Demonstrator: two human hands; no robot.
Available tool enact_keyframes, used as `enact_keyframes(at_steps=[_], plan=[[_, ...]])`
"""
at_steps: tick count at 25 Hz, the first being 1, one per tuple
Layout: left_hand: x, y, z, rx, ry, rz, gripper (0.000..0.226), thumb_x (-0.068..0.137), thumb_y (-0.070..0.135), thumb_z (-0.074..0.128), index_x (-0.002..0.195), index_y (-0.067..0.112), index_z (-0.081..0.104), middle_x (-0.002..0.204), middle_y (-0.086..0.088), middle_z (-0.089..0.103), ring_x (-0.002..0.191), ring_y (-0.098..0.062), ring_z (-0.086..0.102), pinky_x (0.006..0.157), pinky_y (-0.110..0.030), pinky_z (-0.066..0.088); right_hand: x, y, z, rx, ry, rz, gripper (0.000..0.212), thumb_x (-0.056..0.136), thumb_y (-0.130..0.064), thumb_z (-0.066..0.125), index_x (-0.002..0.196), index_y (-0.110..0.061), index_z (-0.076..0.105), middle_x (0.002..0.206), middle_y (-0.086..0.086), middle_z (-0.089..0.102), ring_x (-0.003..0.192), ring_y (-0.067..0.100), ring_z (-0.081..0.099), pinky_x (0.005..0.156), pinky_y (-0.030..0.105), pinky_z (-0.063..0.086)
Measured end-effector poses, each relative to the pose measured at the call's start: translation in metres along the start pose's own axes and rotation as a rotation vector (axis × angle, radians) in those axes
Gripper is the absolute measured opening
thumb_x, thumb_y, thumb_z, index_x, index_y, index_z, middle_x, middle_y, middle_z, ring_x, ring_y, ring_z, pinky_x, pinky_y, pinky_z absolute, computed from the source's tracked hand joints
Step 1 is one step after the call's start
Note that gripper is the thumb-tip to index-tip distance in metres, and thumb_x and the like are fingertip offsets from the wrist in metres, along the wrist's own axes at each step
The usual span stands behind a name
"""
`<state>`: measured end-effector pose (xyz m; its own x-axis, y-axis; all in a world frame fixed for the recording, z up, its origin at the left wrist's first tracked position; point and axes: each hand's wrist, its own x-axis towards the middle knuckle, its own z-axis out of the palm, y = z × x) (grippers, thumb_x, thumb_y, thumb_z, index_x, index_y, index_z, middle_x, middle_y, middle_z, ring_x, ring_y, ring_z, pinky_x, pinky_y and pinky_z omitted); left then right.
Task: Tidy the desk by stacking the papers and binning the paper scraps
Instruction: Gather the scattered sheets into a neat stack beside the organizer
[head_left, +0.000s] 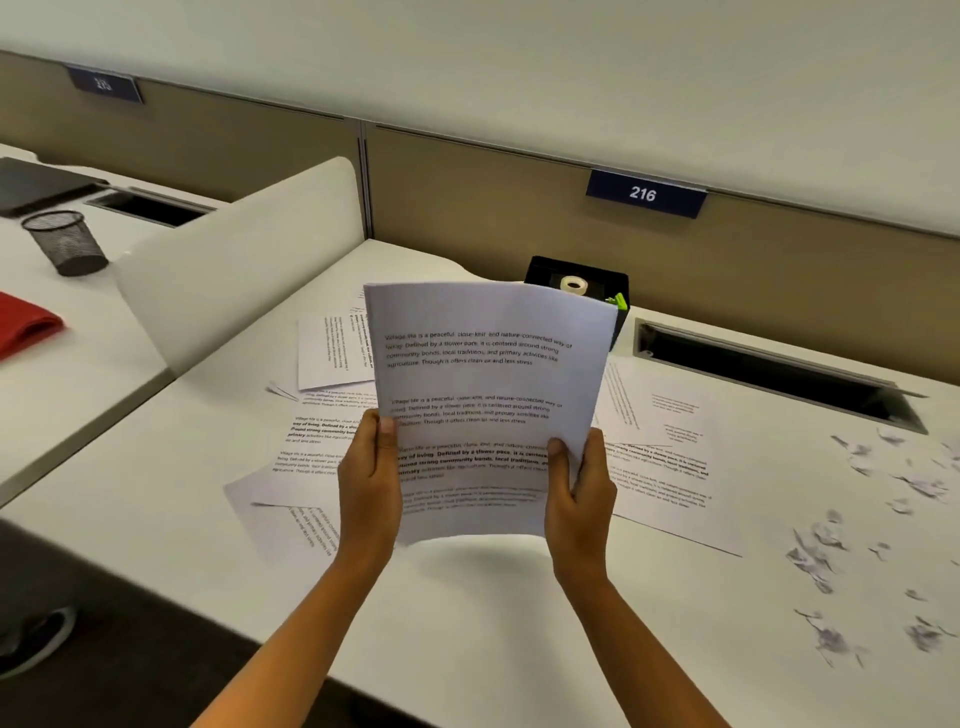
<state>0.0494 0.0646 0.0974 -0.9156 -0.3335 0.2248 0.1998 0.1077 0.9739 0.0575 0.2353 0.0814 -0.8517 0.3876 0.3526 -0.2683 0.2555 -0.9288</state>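
A stack of printed papers (483, 374) is held upright above the white desk (467, 613). My left hand (369, 488) grips its lower left edge, thumb on the front sheet. My right hand (579, 488) grips the lower right edge the same way. Loose printed sheets lie flat on the desk: several to the left (311, 441) and more to the right (670, 452). Torn paper scraps (852, 551) are scattered over the right part of the desk.
A black desk organiser (597, 280) with a tape roll stands behind the stack. A cable slot (769, 374) is open at back right. On the neighbouring desk, past a white divider (249, 260), are a mesh pen cup (65, 241) and a red folder (23, 322).
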Motion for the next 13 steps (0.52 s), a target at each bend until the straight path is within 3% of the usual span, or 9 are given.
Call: enact_keyframes(at_steps=[2, 6, 13], plan=[[0.01, -0.002, -0.011, 0.053, 0.032, 0.027, 0.03, 0.102, 0.029, 0.031, 0.1, 0.013, 0.057, 0.088, 0.005, 0.066, 0.076, -0.002, 0.063, 0.063, -0.014, 0.052, 0.004, -0.001, 0.003, -0.059, 0.039, -0.023, 0.022, 0.094, -0.032, 0.046, 0.114, -0.024, 0.047, 0.12, 0.003, 0.059, 0.093, 0.002, 0.062, 0.07, 0.012, 0.055], [0.042, -0.023, -0.044, 0.105, 0.129, -0.06, 0.03, 0.102, 0.027, 0.032, 0.103, 0.017, 0.06, 0.096, 0.003, 0.067, 0.085, -0.014, 0.064, 0.076, -0.023, 0.051, 0.013, 0.006, 0.01, -0.083, 0.151, 0.077, 0.032, 0.094, -0.032, 0.047, 0.118, -0.01, 0.05, 0.123, 0.01, 0.059, 0.105, 0.025, 0.061, 0.085, 0.044, 0.057], [0.116, -0.064, -0.086, 0.286, 0.019, -0.179, 0.025, 0.1, 0.025, 0.041, 0.109, 0.014, 0.061, 0.105, -0.002, 0.067, 0.09, -0.017, 0.063, 0.076, -0.023, 0.047, 0.025, 0.026, 0.038, -0.084, 0.299, 0.286, 0.008, 0.096, -0.018, 0.05, 0.103, -0.022, 0.051, 0.104, -0.004, 0.061, 0.096, 0.018, 0.06, 0.092, 0.049, 0.052]])
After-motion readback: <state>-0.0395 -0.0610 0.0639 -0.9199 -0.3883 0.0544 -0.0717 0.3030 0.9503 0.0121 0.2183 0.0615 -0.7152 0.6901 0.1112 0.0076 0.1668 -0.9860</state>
